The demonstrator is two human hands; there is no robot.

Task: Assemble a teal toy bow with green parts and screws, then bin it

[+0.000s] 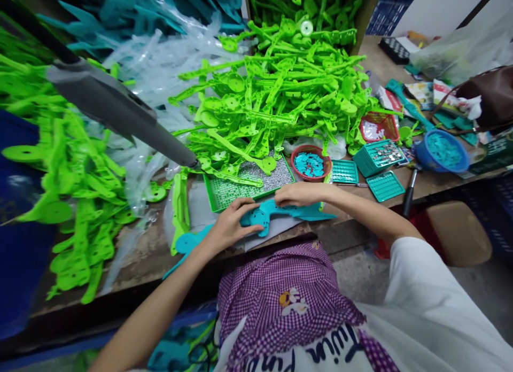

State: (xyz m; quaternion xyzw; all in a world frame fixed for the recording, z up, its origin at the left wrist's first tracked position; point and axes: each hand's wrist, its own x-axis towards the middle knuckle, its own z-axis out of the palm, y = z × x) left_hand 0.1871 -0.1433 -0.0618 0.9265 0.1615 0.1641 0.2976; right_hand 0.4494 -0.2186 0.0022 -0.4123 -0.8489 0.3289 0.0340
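Note:
A long blue plastic part (258, 218) lies near the table's front edge, on a grey sheet. My left hand (228, 226) is closed around its left portion, thumb at the near side and fingers over the far side. Curled down onto the same part is my right hand (292, 194); its fingertips are pressed together and whatever they pinch is hidden. Another blue plastic part (194, 239) lies partly under my left forearm. Just beyond my hands sits a green perforated tray (224, 196) with many small silvery pieces (276, 174) in it.
A grey screwdriver-like power tool (120, 113) slants down from upper left. Bright green plastic parts (276, 88) are heaped behind. To the right are a red basket (327, 166) of blue pieces, stacked teal trays (377, 155), a hammer (409, 193) and a blue bowl (460, 166).

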